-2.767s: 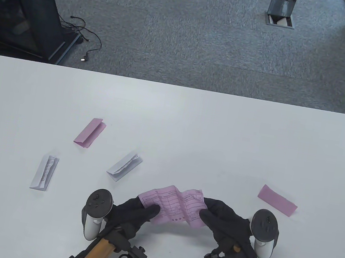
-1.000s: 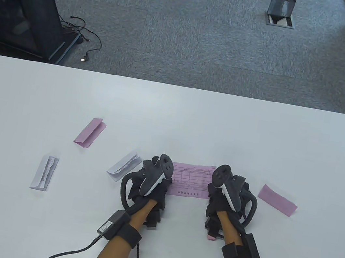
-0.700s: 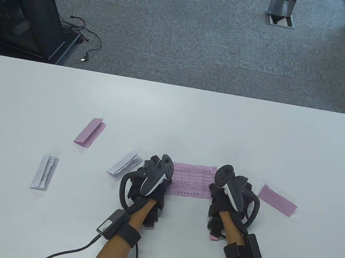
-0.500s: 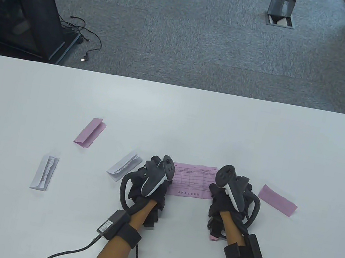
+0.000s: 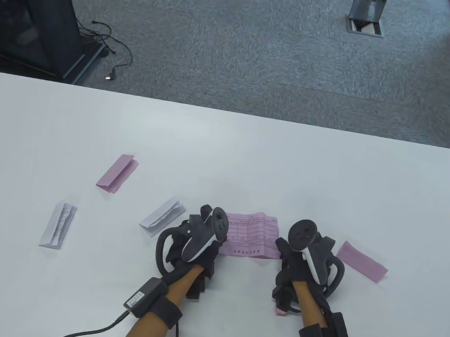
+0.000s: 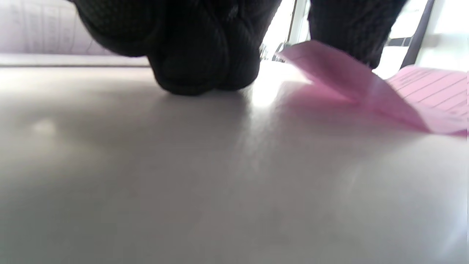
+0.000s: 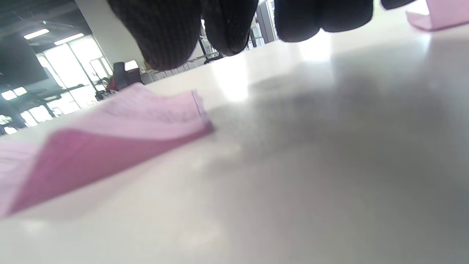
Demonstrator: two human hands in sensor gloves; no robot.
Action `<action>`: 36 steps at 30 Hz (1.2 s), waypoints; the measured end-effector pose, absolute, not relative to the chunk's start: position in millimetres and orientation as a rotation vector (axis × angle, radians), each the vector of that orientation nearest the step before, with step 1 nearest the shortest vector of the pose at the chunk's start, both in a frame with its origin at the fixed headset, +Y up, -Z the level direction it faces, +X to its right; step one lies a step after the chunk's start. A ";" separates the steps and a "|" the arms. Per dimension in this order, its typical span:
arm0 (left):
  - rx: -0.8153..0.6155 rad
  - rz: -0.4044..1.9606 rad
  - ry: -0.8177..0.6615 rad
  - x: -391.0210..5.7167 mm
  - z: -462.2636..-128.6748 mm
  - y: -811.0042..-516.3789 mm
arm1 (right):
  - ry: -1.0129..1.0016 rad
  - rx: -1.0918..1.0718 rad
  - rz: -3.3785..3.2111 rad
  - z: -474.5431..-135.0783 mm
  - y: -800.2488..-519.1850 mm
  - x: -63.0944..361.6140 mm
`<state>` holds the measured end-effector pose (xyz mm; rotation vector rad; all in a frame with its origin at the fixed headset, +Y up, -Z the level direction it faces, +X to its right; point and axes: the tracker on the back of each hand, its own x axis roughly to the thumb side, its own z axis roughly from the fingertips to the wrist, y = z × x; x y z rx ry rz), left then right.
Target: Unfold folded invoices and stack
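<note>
An unfolded pink printed paper invoice point(image 5: 251, 235) lies face up on the white bench point(image 5: 227, 156), near its front edge, between the two black-gloved hands. The left hand point(image 5: 195, 245) rests palm down on the sheet's left end; in the left wrist view its fingers point(image 6: 198, 55) press on the bench, with the sheet's near corner curling up just beside them. The right hand point(image 5: 301, 267) sits just beside the sheet's right edge; in the right wrist view its fingers point(image 7: 165, 33) hang loosely above the bench, holding nothing, apart from the paper, whose right end lifts off the surface along its creases. Neither hand grips anything; the fingers of both lie relaxed. Four folded invoices lie around: a pink folded slip point(image 5: 362, 261) just right of the right hand, a white folded slip with print point(image 5: 162, 217) just left of the left hand, another pink folded slip point(image 5: 117, 173) farther back on the left, and a second white folded slip point(image 5: 58, 225) well apart on the left.
</note>
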<state>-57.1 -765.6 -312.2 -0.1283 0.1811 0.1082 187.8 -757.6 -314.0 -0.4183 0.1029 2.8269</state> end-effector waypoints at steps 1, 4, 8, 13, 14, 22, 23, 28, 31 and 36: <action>-0.103 0.114 0.171 -57.9 -308.8 -763.2 | 0.079 -0.395 2.811 -311.2 -751.4 190.1; -0.058 0.114 0.142 -61.3 -299.0 -756.4 | -0.018 -0.331 2.704 -299.3 -728.3 202.9; 0.025 0.149 0.103 -70.3 -278.7 -743.8 | -0.140 -0.310 2.683 -282.3 -697.3 234.4; 0.048 0.228 0.048 -80.2 -248.6 -735.9 | -0.139 -0.355 2.768 -275.1 -691.4 276.6; 0.043 0.241 0.037 -82.8 -241.5 -736.3 | -0.120 -0.379 2.809 -274.5 -694.7 285.7; 0.010 0.301 0.029 -97.7 -218.5 -752.4 | 0.158 -0.437 2.879 -282.9 -732.9 334.6; 0.017 0.287 0.027 -98.7 -218.6 -752.3 | 0.232 -0.451 2.880 -285.0 -737.1 337.7; -0.008 0.298 0.021 -102.8 -219.6 -753.5 | 0.363 -0.578 2.913 -297.8 -759.2 350.0; 0.001 0.282 0.005 -100.8 -218.1 -753.4 | 0.356 -0.599 2.898 -300.9 -767.8 347.5; 0.007 0.254 -0.023 -94.9 -216.3 -753.3 | 0.230 -0.618 2.994 -298.8 -766.8 333.2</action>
